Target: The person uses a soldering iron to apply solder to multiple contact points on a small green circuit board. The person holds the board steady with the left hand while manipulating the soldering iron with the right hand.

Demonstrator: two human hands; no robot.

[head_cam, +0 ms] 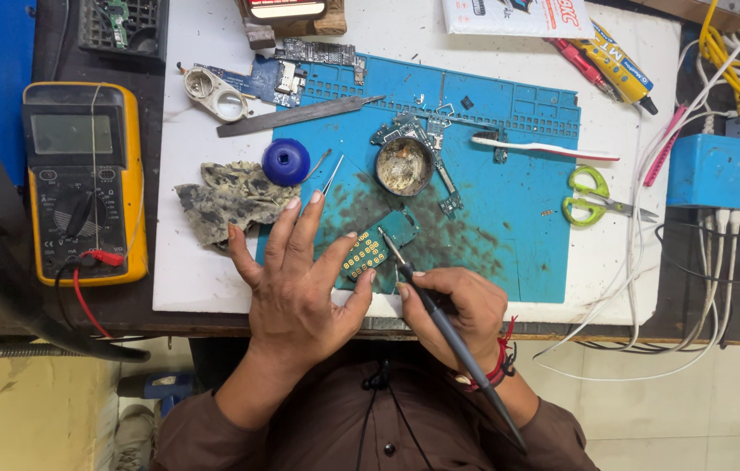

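Observation:
My left hand (300, 279) rests on the blue work mat (509, 209) and pins a small green circuit board (376, 244) with gold pads under its fingertips. In my right hand (457, 305) I hold a soldering iron (448, 336) like a pen. Its tip touches the board's right edge. Just beyond my left fingers lie thin tweezers (332, 174). A round tin of flux (405, 166) sits on the mat above the board, beside another bare circuit board (426, 139).
A yellow multimeter (82, 192) with red and black leads lies at the left. A dirty rag (230, 205), a blue round cap (286, 162), a metal file (300, 115), a toothbrush (544, 148), green scissors (592, 199), a blue box (712, 170) and cables surround the mat.

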